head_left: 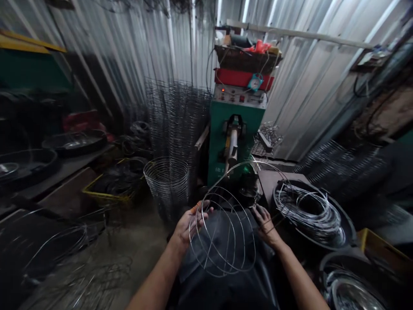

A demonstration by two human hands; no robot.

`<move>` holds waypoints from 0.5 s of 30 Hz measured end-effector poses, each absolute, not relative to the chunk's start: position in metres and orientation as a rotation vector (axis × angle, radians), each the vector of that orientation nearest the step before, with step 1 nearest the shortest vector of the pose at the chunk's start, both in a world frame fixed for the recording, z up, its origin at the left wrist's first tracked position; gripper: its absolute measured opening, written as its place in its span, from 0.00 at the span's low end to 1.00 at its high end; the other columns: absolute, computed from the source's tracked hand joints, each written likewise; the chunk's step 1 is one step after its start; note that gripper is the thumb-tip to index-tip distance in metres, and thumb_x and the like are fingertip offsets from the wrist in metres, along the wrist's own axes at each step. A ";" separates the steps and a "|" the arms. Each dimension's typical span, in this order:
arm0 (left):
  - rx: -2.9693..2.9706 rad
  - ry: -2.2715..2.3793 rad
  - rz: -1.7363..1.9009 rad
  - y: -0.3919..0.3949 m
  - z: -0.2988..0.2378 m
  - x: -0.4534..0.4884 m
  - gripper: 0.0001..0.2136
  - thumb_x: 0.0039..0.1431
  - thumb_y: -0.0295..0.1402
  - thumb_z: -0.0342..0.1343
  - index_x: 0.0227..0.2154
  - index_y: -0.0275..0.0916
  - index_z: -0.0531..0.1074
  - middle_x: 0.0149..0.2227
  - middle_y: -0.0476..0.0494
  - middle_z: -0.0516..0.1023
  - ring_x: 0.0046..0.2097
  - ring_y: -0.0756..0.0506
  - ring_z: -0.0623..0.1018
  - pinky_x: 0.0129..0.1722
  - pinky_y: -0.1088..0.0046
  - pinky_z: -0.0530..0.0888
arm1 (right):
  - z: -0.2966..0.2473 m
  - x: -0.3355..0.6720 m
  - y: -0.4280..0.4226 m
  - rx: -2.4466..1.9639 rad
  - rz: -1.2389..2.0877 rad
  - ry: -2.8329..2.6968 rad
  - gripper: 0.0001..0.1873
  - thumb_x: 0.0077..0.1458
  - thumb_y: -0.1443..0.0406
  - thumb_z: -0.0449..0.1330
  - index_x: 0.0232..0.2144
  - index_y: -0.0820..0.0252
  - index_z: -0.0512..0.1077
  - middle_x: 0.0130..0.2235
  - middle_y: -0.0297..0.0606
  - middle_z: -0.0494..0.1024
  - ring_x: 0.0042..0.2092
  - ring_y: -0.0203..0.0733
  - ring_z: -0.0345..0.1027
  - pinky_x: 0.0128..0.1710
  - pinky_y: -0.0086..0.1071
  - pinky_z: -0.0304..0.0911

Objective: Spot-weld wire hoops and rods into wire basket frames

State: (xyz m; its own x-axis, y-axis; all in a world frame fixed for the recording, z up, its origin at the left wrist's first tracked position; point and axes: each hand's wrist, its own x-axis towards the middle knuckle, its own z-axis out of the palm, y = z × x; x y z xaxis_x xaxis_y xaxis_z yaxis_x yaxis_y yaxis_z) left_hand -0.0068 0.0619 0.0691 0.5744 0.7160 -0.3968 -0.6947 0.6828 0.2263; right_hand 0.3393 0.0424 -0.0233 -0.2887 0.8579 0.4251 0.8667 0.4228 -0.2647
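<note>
While the left hand (190, 224) grips the round wire frame (254, 249) by its hoops, the right hand (266, 224) meets its right edge with fingers spread, though whether it closes on the wire is hard to tell. The frame sits tilted over a black apron (267, 284), just in front of the green machine (222, 133), its hoops stacked along an axis running forward from the lap, with the left hand nearer its middle. A coil of steel wire (306, 215) lies right of the machine.

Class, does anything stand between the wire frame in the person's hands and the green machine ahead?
Yes: a dark round fitting sits at the foot of the green machine, between it and the wire frame held in the left hand.
</note>
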 end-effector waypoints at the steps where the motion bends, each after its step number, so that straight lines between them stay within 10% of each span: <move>1: 0.028 0.473 0.768 0.061 0.065 -0.003 0.14 0.63 0.33 0.38 0.40 0.33 0.68 0.36 0.34 0.72 0.22 0.55 0.71 0.14 0.84 0.66 | -0.025 0.334 0.039 -1.438 -0.044 -2.229 0.28 0.51 0.67 0.53 0.56 0.52 0.60 0.60 0.44 0.55 0.61 0.51 0.45 0.55 0.47 0.54; 15: 0.141 0.591 0.722 0.101 0.025 0.016 0.31 0.58 0.51 0.35 0.44 0.25 0.66 0.29 0.29 0.77 0.31 0.40 0.78 0.30 0.62 0.74 | -0.016 0.284 -0.025 -1.214 0.296 -2.160 0.14 0.57 0.60 0.46 0.33 0.49 0.72 0.33 0.39 0.77 0.40 0.49 0.72 0.44 0.40 0.67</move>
State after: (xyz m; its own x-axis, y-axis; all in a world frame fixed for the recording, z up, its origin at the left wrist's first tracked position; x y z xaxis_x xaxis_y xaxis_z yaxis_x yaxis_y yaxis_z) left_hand 0.0164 0.1014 0.0251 0.5963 0.6580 -0.4598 -0.5806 0.7491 0.3189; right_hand 0.2844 -0.0252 -0.0155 -0.3722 0.8289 0.4176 0.6861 0.5487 -0.4776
